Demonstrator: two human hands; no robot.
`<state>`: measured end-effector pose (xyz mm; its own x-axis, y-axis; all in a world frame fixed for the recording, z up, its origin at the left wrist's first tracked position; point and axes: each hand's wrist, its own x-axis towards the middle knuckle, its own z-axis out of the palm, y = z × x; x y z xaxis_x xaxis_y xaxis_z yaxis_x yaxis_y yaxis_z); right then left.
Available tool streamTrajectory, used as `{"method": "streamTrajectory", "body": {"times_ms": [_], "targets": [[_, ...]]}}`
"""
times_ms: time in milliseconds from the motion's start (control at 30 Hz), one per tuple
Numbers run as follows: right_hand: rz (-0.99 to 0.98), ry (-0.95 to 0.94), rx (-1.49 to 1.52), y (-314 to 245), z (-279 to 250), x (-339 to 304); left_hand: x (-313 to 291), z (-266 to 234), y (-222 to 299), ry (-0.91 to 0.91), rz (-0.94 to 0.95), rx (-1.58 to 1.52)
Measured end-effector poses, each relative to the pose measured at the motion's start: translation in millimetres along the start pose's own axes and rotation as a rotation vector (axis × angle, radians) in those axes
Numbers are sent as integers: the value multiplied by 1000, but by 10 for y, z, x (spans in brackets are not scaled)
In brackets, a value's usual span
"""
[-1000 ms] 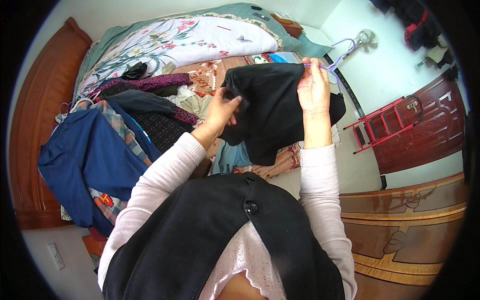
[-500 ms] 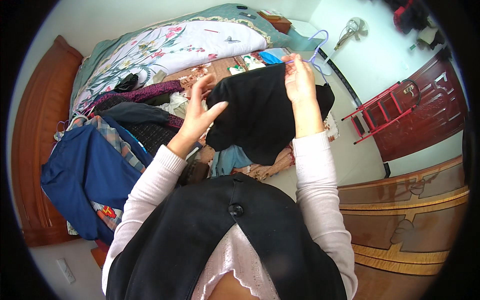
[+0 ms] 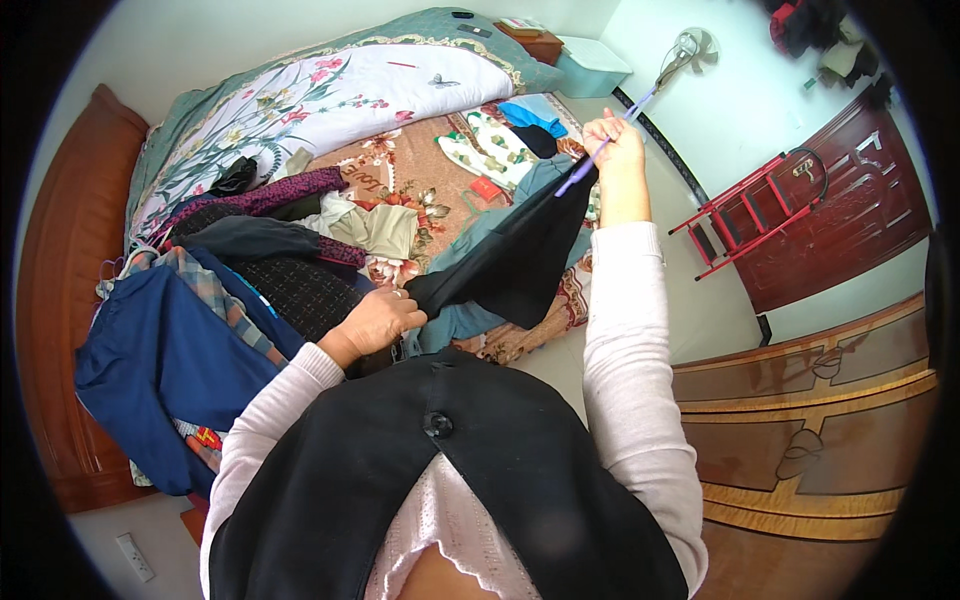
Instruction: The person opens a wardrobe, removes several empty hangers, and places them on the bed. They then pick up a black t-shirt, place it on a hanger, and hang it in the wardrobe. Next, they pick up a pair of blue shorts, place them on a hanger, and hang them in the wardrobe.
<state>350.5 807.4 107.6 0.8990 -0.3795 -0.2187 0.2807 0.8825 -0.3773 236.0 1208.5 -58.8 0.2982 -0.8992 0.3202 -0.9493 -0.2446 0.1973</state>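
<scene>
A black garment (image 3: 515,265) is stretched slantwise between my two hands above the bed. My right hand (image 3: 620,152), raised at the upper right, is closed around a purple clothes hanger (image 3: 578,178) at the garment's top end. Lower and to the left, my left hand (image 3: 375,322) grips the other end of the cloth in a fist. The garment's exact kind cannot be made out. Under it lies a blue-grey garment (image 3: 470,318) on the flowered blanket (image 3: 375,155).
Heaped clothes lie at the left, with blue trousers (image 3: 170,350) nearest me and a purple-black garment (image 3: 290,190) beyond. Folded camouflage-patterned clothing (image 3: 490,150) rests farther back. A red stepladder (image 3: 745,215) leans by the door, a fan (image 3: 690,50) stands behind, and a wooden cabinet (image 3: 800,400) is at right.
My left hand has closed on the black garment and pulled it down toward me. My right hand has turned the hanger and moved slightly up and right, so the cloth now slants.
</scene>
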Motion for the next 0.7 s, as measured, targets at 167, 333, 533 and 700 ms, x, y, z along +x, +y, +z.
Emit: {"method": "streamTrajectory", "body": {"times_ms": [167,333,533,700], "targets": [[635,-422,-311,261,89,-417,-27,92,-180,-58,-323,14],[629,-609,-639,696,355,-1468,390,-119,-476,397,-537,-387],[597,-719,-772,787,260,-2049,853,-634,-902,825,-938,-233],[620,-833,-763,583,81,-2154,761,-928,-940,784,-722,-417]]}}
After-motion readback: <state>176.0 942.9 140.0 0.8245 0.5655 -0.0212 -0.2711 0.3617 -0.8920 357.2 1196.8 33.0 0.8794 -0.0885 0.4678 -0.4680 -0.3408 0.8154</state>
